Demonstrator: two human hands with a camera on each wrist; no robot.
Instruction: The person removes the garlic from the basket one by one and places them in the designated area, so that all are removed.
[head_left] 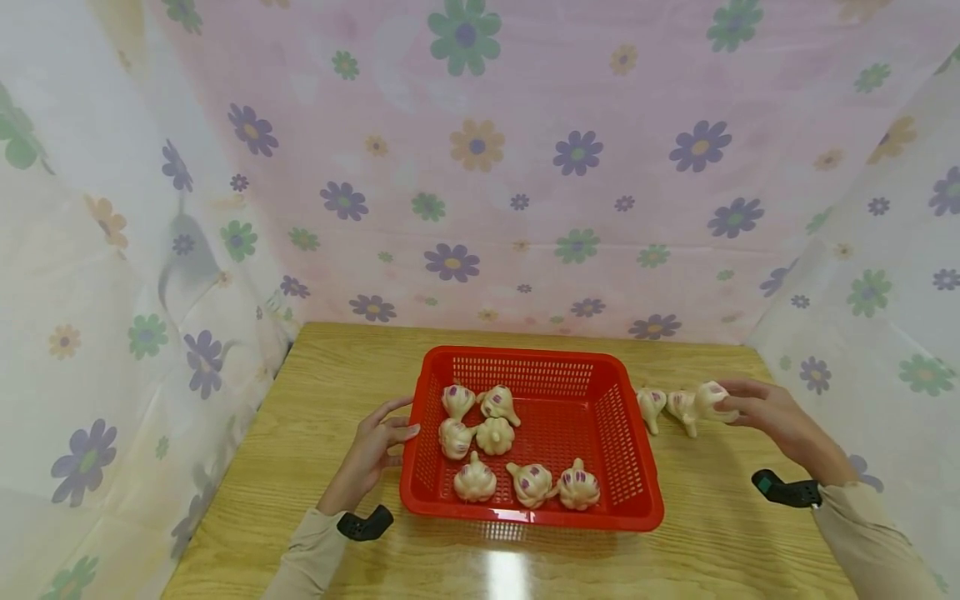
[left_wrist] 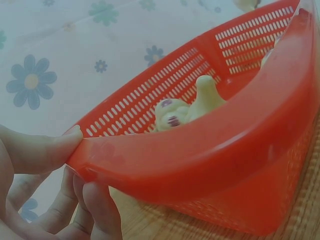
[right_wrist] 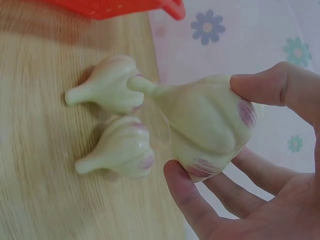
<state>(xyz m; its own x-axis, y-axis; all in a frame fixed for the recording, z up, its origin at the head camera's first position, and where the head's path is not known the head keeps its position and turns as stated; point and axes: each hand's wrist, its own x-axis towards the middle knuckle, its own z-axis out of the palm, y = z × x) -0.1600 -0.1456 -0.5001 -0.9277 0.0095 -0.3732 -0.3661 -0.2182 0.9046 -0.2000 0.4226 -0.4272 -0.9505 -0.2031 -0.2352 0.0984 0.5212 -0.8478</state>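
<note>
A red plastic basket [head_left: 531, 518] with slotted walls stands on the wooden table. My left hand [head_left: 372, 450] grips its left rim, thumb on top and fingers curled beneath, as the left wrist view shows. Inside lie several garlic bulbs, cream with purple streaks; one bulb [head_left: 476, 480] is near the front wall. To the right of the basket, my right hand [head_left: 780, 421] holds another garlic bulb [right_wrist: 210, 120] between thumb and fingers, its stem pointing away from the palm. Under it on the table lie two more bulbs, one [right_wrist: 112, 85] beside the other [right_wrist: 122, 148].
The wooden table [head_left: 337, 367] extends around the basket on all sides. Flower-printed cloth [head_left: 517, 192] hangs behind it and along both sides. A dark band [head_left: 365, 523] is on the left wrist, and another [head_left: 787, 490] on the right.
</note>
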